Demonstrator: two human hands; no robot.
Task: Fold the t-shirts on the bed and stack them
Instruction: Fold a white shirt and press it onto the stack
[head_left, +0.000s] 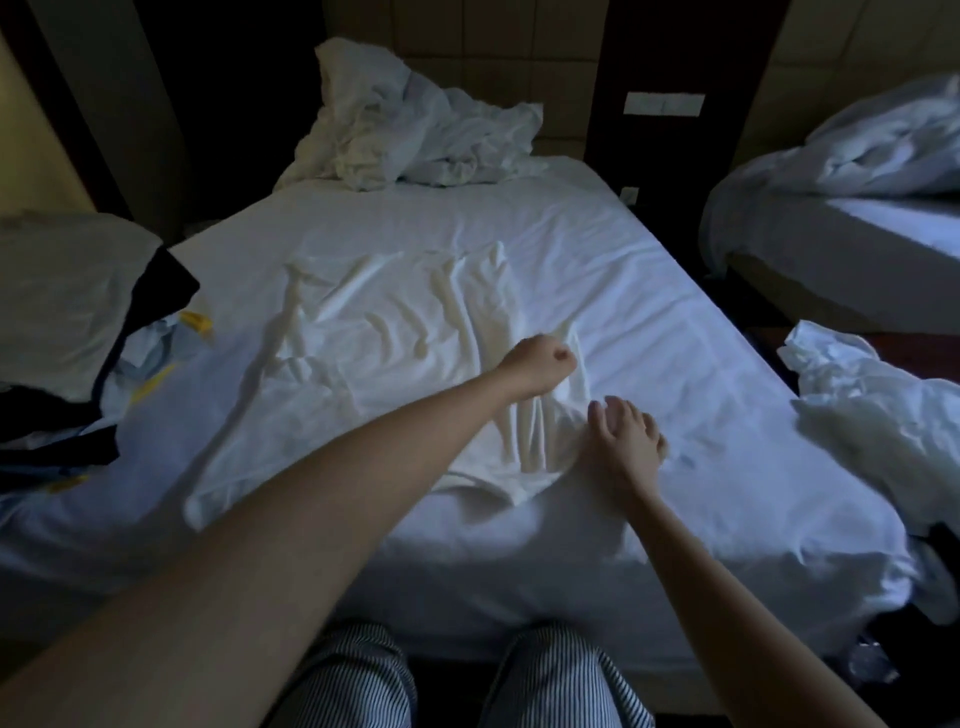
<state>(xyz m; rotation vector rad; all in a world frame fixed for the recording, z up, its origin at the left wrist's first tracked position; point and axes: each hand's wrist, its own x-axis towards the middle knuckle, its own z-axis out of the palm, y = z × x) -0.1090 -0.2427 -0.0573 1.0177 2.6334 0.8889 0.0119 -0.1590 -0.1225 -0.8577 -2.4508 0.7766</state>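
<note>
A white t-shirt (395, 353) lies spread and wrinkled across the middle of the bed (701, 415). My left hand (540, 364) reaches across it and is curled into a fist at the shirt's right edge, where it grips a raised fold of the fabric. My right hand (628, 436) lies just below and to the right, fingers straight and spread, touching the shirt's lower right part and the sheet beside it. A pile of other garments (78, 332), white, black and light blue with yellow, sits at the bed's left edge.
Crumpled white bedding (415, 130) is heaped at the head of the bed. A loose heap of white cloth (883, 415) lies at the bed's right edge. A second bed (857, 218) stands at the right. My striped trouser legs (457, 680) meet the near edge.
</note>
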